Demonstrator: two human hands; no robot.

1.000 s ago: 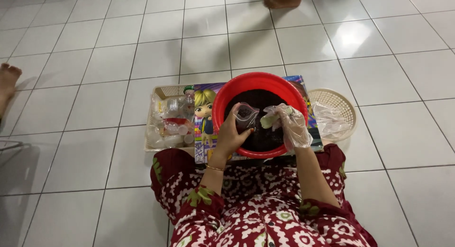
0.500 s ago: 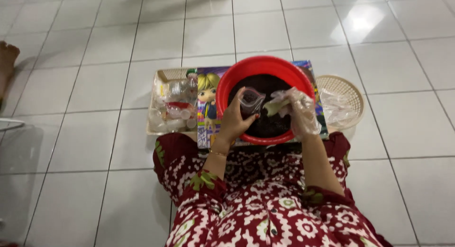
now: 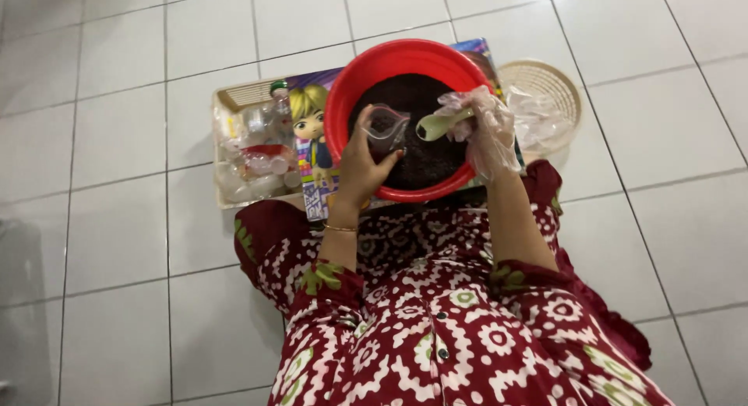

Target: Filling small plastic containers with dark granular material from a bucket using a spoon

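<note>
White tiled floor (image 3: 117, 141), person seated on it in a red patterned dress (image 3: 436, 320). Red basin (image 3: 354, 102) of dark material sits on a colourful cartoon board (image 3: 312, 133), just in front of the lap. Tray (image 3: 234, 98) of clear bottles left of basin, woven basket (image 3: 557, 82) right. Left hand (image 3: 362, 168), grip closed around a small clear plastic bag (image 3: 384, 127) held over the basin. Right hand (image 3: 487, 129), in a clear plastic glove, grip closed on a pale green scoop (image 3: 440, 124) beside the bag.
</note>
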